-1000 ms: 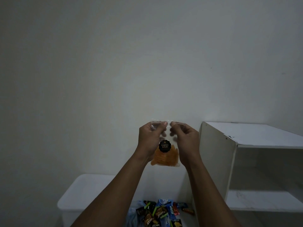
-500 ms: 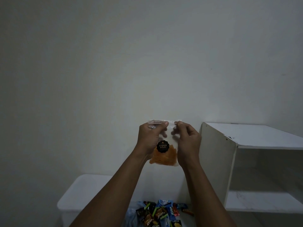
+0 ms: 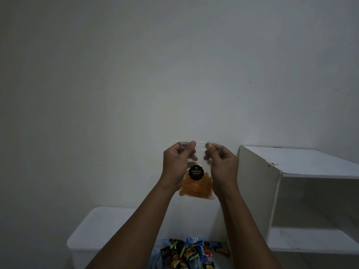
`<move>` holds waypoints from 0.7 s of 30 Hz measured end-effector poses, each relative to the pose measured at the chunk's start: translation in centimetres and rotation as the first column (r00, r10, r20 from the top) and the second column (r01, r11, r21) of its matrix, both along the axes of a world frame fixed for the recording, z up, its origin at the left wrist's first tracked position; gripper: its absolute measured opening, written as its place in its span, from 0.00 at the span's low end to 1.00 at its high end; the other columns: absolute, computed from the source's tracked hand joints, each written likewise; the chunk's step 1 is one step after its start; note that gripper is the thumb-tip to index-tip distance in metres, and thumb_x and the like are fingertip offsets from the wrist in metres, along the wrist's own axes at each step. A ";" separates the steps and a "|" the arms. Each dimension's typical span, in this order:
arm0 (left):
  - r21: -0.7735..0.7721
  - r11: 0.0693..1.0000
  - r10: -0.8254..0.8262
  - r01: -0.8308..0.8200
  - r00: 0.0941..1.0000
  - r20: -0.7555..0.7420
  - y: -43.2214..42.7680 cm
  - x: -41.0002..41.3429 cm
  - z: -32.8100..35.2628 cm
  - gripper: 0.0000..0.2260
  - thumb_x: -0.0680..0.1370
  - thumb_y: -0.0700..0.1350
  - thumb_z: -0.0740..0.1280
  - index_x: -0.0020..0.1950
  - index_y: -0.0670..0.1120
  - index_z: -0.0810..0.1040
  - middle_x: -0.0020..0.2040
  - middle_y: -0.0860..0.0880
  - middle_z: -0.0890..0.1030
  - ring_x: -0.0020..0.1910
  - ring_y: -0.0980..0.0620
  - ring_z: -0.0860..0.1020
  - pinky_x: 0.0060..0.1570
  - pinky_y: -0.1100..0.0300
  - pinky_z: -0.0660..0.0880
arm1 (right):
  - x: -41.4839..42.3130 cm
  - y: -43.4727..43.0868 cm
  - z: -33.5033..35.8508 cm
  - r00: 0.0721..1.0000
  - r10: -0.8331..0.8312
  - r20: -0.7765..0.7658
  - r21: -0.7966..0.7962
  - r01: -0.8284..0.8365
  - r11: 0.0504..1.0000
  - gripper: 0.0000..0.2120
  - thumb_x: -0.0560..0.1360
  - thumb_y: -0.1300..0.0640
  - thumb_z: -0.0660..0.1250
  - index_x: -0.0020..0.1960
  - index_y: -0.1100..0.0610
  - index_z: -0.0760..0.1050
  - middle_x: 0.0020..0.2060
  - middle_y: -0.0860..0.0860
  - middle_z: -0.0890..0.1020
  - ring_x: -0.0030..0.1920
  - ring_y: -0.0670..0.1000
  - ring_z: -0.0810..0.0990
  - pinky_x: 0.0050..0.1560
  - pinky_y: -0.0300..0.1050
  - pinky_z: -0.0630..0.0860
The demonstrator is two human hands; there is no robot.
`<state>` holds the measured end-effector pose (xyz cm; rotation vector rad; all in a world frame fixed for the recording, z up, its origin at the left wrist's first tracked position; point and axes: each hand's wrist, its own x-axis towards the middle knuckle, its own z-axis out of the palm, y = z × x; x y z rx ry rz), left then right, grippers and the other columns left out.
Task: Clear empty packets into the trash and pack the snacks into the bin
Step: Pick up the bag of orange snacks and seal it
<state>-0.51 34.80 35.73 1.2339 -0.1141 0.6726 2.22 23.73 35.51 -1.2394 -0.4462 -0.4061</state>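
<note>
Head view: chip packet (image 3: 196, 186) between left grip (image 3: 175, 167) and right grip (image 3: 223, 167), both tight on top.

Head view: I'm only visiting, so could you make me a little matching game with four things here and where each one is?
Things:
1. chip bag
2. packets
3. shelf
4. box

Places:
A. heaped at the bottom, between the forearms
B. lower left, by the wall
C. pinched at its top by the left hand and right hand
D. at the right, white and open-fronted

Pairs: 1-C, 2-A, 3-D, 4-B.
</note>
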 end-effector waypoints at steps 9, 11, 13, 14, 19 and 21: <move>-0.050 0.999 -0.001 0.003 0.999 0.040 0.4 0.1 0.2 0.07 0.80 0.43 0.67 0.46 0.41 0.79 0.40 0.45 0.78 0.36 0.51 0.80 0.39 0.53 0.79 | 0.1 -0.2 0.0 0.993 0.111 -0.029 -0.039 -0.112 0.993 0.09 0.76 0.53 0.72 0.42 0.59 0.83 0.33 0.52 0.82 0.38 0.51 0.79 0.43 0.51 0.76; -0.005 1.000 0.011 -0.011 0.999 0.044 0.4 0.1 0.2 0.07 0.81 0.44 0.66 0.46 0.41 0.79 0.39 0.45 0.78 0.36 0.51 0.80 0.40 0.53 0.79 | 0.1 -0.1 0.0 0.996 0.089 -0.012 -0.082 -0.090 0.993 0.10 0.76 0.53 0.72 0.40 0.58 0.83 0.33 0.53 0.82 0.37 0.51 0.79 0.41 0.49 0.76; 0.033 0.999 0.035 -0.036 0.998 0.045 0.3 0.1 0.1 0.08 0.81 0.44 0.65 0.47 0.41 0.79 0.38 0.44 0.78 0.36 0.52 0.80 0.40 0.54 0.79 | 0.3 0.1 0.0 0.997 0.074 -0.010 -0.081 -0.075 0.994 0.09 0.76 0.53 0.71 0.41 0.58 0.82 0.33 0.52 0.81 0.36 0.49 0.79 0.40 0.47 0.75; 0.054 0.997 0.051 -0.054 0.998 0.043 0.3 0.1 0.0 0.08 0.82 0.45 0.64 0.48 0.41 0.79 0.38 0.44 0.79 0.36 0.53 0.80 0.39 0.55 0.80 | 0.4 0.2 0.0 0.998 0.068 -0.011 -0.078 -0.068 0.995 0.09 0.76 0.54 0.71 0.41 0.58 0.82 0.32 0.51 0.81 0.36 0.48 0.78 0.40 0.46 0.75; 0.119 0.986 0.112 -0.116 0.993 0.040 0.6 0.4 -0.2 0.09 0.82 0.47 0.63 0.49 0.43 0.78 0.38 0.46 0.80 0.36 0.54 0.80 0.41 0.53 0.82 | 0.3 1.0 -0.3 0.996 0.092 -0.003 -0.062 -0.092 0.994 0.08 0.76 0.55 0.72 0.44 0.60 0.84 0.33 0.52 0.82 0.37 0.49 0.80 0.39 0.43 0.76; 0.108 0.988 0.103 -0.107 0.994 0.042 0.7 0.2 -0.1 0.09 0.81 0.47 0.65 0.49 0.42 0.79 0.37 0.48 0.81 0.37 0.53 0.81 0.41 0.53 0.82 | 0.4 1.0 -0.3 0.993 0.116 -0.012 -0.046 -0.116 0.992 0.07 0.75 0.56 0.73 0.45 0.60 0.84 0.34 0.51 0.84 0.38 0.49 0.81 0.41 0.45 0.78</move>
